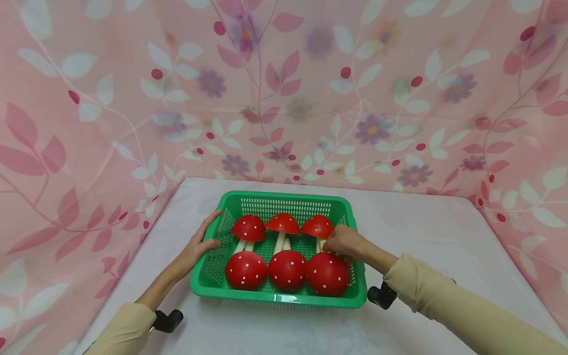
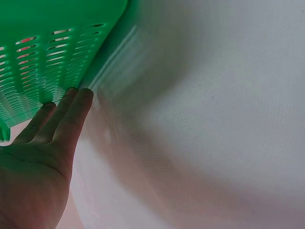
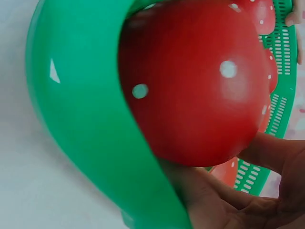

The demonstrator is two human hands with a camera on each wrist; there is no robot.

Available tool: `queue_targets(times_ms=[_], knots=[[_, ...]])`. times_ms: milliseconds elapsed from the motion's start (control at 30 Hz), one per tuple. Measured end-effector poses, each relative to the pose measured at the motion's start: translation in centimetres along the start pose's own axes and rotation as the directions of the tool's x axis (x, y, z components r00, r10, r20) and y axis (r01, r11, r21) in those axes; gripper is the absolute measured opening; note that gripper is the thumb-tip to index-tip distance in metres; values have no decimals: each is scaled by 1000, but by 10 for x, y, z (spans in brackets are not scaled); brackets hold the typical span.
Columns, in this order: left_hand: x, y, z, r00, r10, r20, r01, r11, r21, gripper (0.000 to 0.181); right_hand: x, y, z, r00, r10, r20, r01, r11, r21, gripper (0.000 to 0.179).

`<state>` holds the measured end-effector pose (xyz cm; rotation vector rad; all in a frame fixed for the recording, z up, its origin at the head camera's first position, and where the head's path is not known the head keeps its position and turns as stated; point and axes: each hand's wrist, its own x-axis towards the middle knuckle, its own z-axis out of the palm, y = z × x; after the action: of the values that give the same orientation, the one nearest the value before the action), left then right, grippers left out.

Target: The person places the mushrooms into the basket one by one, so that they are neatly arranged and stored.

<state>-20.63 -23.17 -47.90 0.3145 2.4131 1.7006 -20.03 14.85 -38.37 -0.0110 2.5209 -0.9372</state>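
A green plastic basket holds several toy mushrooms with red, white-dotted caps and pale stems, in a back row and a front row. My left hand grips the basket's left rim: the thumb reaches over the edge, while straight fingers lie along the outside of the slotted wall. At the front right corner, my right hand holds the front right mushroom. In the right wrist view its thumb is against the cap, and the other fingers are under it, their tips hidden.
The basket stands on a white-covered table. A pink floral cloth hangs behind and at both sides. In the front row, the middle mushroom sits beside the held one; another mushroom lies just behind.
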Motion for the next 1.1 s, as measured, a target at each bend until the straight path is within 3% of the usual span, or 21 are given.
queue_targets(times_ms=[167,400,567,767,1100], knots=[[0,0,0,1000,-5,-2,5,1000,3,72,-3,-5,1,1000,-3,-4,3,999,-37,16],[-1,0,-1,1000,-3,-6,3,1000,8,72,-4,-9,6,998,-58,13,59,989,-132,31],[0,0,0,1000,2,2,-2,1000,5,72,-5,-8,5,999,1,54,6,991,-133,21],[0,-1,0,1000,11,4,-11,1000,-3,71,0,-9,7,995,53,90,-38,987,-159,23],[-1,0,0,1000,12,3,-12,1000,-7,72,-4,-10,12,997,-39,72,49,988,-145,30]])
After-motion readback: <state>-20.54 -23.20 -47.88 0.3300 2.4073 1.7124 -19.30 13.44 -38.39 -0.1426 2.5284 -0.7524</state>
